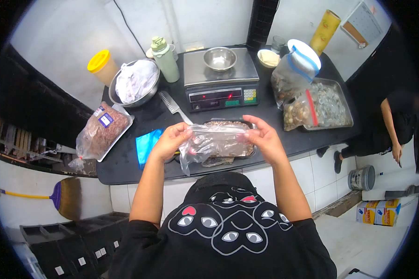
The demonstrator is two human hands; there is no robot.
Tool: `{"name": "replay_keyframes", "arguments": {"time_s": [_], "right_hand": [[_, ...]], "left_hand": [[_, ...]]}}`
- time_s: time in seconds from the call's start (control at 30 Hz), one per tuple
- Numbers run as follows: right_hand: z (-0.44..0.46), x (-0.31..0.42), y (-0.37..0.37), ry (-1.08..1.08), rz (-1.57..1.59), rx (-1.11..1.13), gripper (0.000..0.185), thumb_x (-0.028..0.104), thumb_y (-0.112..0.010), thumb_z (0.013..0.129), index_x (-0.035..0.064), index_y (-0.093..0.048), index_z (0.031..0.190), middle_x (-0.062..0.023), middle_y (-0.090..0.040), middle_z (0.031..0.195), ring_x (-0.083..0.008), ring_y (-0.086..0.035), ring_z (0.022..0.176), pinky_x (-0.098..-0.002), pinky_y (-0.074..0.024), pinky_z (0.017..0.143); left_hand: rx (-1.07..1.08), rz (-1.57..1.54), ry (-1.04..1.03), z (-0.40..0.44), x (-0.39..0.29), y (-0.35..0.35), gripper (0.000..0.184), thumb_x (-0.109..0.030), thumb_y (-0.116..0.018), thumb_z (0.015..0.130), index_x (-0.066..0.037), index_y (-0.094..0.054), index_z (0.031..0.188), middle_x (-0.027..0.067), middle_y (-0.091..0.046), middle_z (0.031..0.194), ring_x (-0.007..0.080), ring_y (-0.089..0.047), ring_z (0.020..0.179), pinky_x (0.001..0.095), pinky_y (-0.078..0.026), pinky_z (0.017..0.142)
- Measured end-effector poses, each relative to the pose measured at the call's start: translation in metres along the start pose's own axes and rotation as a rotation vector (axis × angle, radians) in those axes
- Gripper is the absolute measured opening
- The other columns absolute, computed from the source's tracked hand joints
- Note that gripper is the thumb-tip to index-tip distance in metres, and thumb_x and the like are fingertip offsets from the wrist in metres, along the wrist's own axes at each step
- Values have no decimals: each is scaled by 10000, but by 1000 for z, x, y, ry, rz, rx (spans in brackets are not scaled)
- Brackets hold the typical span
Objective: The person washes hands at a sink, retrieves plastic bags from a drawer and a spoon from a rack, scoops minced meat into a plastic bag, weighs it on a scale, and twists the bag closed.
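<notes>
Between my hands stretches a clear plastic bag, its top edge pulled wide. My left hand pinches one end, and my right hand pinches the other. Beneath the bag, partly hidden by it, is a black tray of brownish, grainy food. Close to my left hand lie a blue packet and a knife with a pale handle. Beyond the tray stands a digital scale with a small metal bowl on it.
On the left are a large bag of brown contents, a metal bowl with white cloth and a green bottle. A metal tray of small clear bags and zip bags sit right. Another person stands farther right.
</notes>
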State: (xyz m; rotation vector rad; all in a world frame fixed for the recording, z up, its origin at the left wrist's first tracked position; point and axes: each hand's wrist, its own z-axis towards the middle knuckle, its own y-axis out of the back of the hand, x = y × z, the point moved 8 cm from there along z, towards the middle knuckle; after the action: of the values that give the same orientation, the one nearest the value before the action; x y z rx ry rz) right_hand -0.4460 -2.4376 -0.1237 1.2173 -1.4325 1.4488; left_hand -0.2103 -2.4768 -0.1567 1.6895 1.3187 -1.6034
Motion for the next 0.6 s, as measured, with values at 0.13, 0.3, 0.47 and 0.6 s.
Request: {"name": "replay_keyframes", "arguments": {"time_s": [0.13,0.3,0.47,0.6], "right_hand": [[5,2,13,62,43,-86,379,-2,-607,794,15,-524,1164,-67,-644,843,-105,-602,710,-231,-481,671],[7,2,36,110,-8,-178,248,35,-581,827,22,-567,1075,-31,-614,819,-87,-569,641,-214,-474,566],[6,-4,44,115,40,-231,196,51,-553,852,23,-586,1042,-12,-607,837,-71,-542,617,-210,-450,540],[-4,-12,52,123,3,-289,199,59,-550,855,27,-585,1049,-23,-623,897,-70,-538,613,-206,-444,553]], "left_hand": [[59,467,173,-9,11,19,147,-106,-646,806,-37,-545,887,39,-617,743,110,-594,619,238,-494,532],[43,-313,-110,-7,11,29,221,-180,-641,820,-62,-529,970,39,-614,854,133,-606,723,285,-518,602],[114,-883,71,-4,48,-12,754,-631,-366,847,5,-413,1251,195,-519,1186,310,-531,1061,446,-430,904],[344,-814,85,-6,58,-26,685,-554,-396,878,32,-425,1232,207,-523,1186,319,-530,1074,466,-417,920]]}}
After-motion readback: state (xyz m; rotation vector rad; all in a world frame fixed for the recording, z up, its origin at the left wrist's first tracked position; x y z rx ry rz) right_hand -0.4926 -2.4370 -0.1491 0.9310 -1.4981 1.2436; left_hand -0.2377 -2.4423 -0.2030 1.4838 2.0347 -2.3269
